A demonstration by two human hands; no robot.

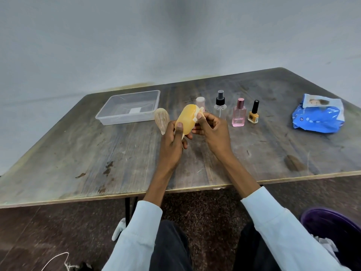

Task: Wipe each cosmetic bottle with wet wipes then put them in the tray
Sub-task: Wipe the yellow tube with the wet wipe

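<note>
Yellow bottle (185, 119) sits lifted above the table (97, 153), held between both hands, tilted with its upper end leaning away and to the right. We see the left hand (172, 142) wrapped round its lower part, thumb lying up the near face. The right hand (212, 130) pinches a small white wet wipe (198, 114) against the bottle's upper right side, fingers curled; the two hands nearly meet round the bottle.

Just left of the bottle and a bit farther, a pale clear oval bottle (162, 120) stands on the table. Beyond it to the left lies the clear plastic tray (109, 118); we see only a white square patch on its floor, which may be a label, and no bottles inside.

Farther, right of the hands, a row runs rightward: a pale pink-capped bottle (200, 101) partly hidden behind the yellow one, a clear spray bottle (220, 105) with a black pump, a pink perfume bottle (239, 113), and a yellow nail polish bottle (253, 113) with a black cap. All stand upright, apart.

Far right lies the blue wet wipes pack (318, 116), crumpled.
</note>
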